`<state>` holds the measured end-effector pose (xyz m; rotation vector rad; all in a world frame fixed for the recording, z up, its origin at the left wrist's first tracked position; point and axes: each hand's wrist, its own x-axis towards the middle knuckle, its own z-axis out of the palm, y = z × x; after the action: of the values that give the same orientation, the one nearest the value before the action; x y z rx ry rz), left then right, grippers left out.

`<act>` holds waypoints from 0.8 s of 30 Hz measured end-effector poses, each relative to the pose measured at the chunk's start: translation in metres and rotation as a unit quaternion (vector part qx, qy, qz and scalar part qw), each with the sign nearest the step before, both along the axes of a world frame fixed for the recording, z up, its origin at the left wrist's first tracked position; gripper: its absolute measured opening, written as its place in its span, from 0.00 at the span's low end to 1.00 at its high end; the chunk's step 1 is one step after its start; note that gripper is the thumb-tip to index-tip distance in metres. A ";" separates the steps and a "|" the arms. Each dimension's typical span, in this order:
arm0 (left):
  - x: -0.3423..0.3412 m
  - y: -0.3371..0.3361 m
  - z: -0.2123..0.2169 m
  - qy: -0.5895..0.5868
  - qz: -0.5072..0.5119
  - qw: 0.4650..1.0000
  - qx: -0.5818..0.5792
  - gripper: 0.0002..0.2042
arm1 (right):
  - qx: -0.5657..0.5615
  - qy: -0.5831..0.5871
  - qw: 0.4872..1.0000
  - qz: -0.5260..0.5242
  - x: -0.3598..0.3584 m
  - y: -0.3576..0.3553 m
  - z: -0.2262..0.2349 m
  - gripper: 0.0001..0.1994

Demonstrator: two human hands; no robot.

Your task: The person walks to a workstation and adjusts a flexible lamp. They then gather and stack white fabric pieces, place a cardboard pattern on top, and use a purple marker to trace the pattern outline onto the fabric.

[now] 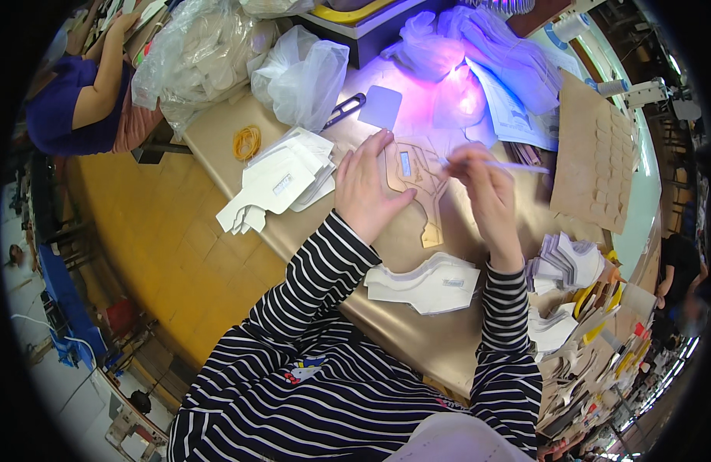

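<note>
Head view: left hand [365,189], grip spread wide, presses the left edge of the tan template [426,185], which lies flat on the bench [532,208]. Right hand [482,189], grip pinched on a slim white pen [517,165], is at the template's right side. White pieces [423,286] lie near.

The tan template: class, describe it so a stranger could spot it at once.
On the brown table, find the left hand, thumb spread, and the right hand, holding a pale pen. Between them lies the template. It is tan with dark curved lines, unlike the white pieces to its left and nearer the body.
</note>
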<state>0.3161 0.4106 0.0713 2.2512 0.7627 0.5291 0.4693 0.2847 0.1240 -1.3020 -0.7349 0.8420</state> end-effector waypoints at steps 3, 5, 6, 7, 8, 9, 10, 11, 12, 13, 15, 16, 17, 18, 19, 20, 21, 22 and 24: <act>-0.001 0.000 0.001 0.002 0.002 1.000 -0.006 0.47 | -0.046 0.068 0.996 -0.026 0.007 0.025 -0.019 0.10; -0.001 0.000 0.002 0.002 0.003 1.000 -0.016 0.47 | -0.088 0.012 0.995 -0.037 0.011 0.035 -0.027 0.07; -0.001 0.000 0.003 0.004 0.004 1.000 -0.015 0.46 | -0.091 -0.030 0.994 -0.044 0.013 0.040 -0.030 0.07; -0.001 0.000 0.003 0.005 0.006 1.000 -0.016 0.46 | -0.102 -0.069 0.991 -0.058 0.015 0.044 -0.032 0.06; -0.001 -0.001 0.003 0.006 0.006 1.000 -0.017 0.46 | -0.131 -0.106 0.982 -0.080 0.017 0.047 -0.033 0.05; 0.000 -0.001 0.003 0.005 0.005 1.000 -0.016 0.46 | -0.111 -0.166 0.977 -0.078 0.019 0.051 -0.035 0.06; -0.001 -0.001 0.003 0.004 0.004 1.000 -0.015 0.46 | -0.109 -0.222 0.965 -0.085 0.020 0.056 -0.036 0.06; -0.001 -0.001 0.003 0.002 0.002 1.000 -0.013 0.46 | -0.105 -0.281 0.950 -0.090 0.021 0.060 -0.037 0.06; -0.001 -0.001 0.003 0.004 0.001 1.000 -0.015 0.46 | -0.106 -0.303 0.942 -0.098 0.022 0.063 -0.038 0.07; -0.001 -0.001 0.003 0.004 0.001 1.000 -0.016 0.46 | -0.105 -0.330 0.932 -0.104 0.023 0.065 -0.038 0.07; -0.001 0.000 0.003 0.006 0.001 1.000 -0.016 0.45 | -0.096 -0.371 0.917 -0.112 0.025 0.067 -0.038 0.08; -0.002 -0.001 0.003 0.008 0.001 1.000 -0.015 0.45 | -0.087 -0.385 0.912 -0.113 0.026 0.067 -0.038 0.08; -0.002 0.000 0.003 0.010 0.001 1.000 -0.014 0.45 | -0.079 -0.399 0.906 -0.116 0.028 0.067 -0.037 0.08; -0.002 0.000 0.003 0.008 0.002 1.000 -0.015 0.45 | -0.078 -0.411 0.900 -0.118 0.029 0.066 -0.036 0.08; -0.002 0.000 0.003 0.005 0.002 1.000 -0.016 0.45 | -0.078 -0.424 0.894 -0.121 0.032 0.065 -0.035 0.07; -0.002 -0.001 0.003 0.003 0.002 1.000 -0.017 0.45 | -0.083 -0.435 0.888 -0.125 0.033 0.064 -0.034 0.07; -0.002 -0.001 0.002 0.003 0.003 1.000 -0.018 0.45 | -0.098 -0.426 0.893 -0.110 0.035 0.061 -0.032 0.07; -0.002 -0.001 0.002 0.002 0.004 1.000 -0.017 0.45 | -0.116 -0.415 0.897 -0.096 0.036 0.058 -0.030 0.07; -0.002 -0.001 0.003 0.002 0.005 1.000 -0.017 0.44 | -0.126 -0.407 0.900 -0.089 0.037 0.056 -0.028 0.07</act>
<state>0.3140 0.4093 0.0739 2.2199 0.7811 0.5127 0.5065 0.3409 0.0963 -1.9548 -1.1542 0.2096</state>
